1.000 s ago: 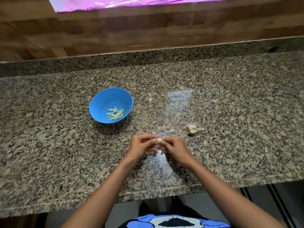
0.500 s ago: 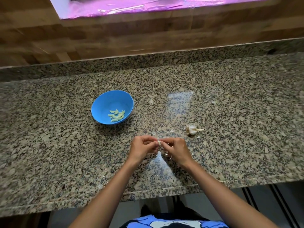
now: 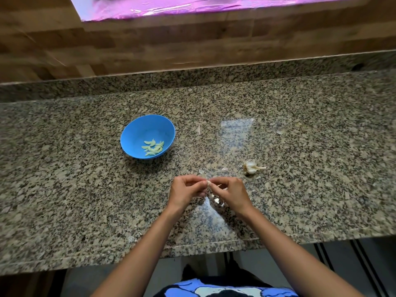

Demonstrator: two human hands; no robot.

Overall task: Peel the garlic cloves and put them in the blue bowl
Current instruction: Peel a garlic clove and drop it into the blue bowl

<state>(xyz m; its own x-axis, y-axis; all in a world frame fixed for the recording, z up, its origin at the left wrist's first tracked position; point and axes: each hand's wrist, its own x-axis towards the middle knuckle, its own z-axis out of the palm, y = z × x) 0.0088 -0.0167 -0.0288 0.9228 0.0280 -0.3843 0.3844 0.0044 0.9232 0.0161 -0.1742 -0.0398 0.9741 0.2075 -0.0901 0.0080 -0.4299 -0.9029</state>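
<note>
Both hands met over the near part of the surface [image 3: 64,189], pinching one small clove [image 3: 208,182] between their fingertips. The left hand [image 3: 187,190] had its fingers curled round the clove's left end, and the right hand [image 3: 230,192] nipped at its other end, seemingly picking at skin, though the clove was too small in this view to tell how much skin was left. The bowl [image 3: 137,129] stood well apart to the upper left, with a small heap of peeled cloves [image 3: 153,147] at its bottom. The bulb [image 3: 250,167], mostly stripped and stalk pointing right, lay near the right hand. Bits of skin [image 3: 216,200] littered the surface just beneath the hands. The likeliest slip from here was the clove squirting out of so narrow a pinch, since peeled garlic turns slick, and dropping among the scraps or off the near edge. A scrap of skin might also cling and ride into the bowl.
</note>
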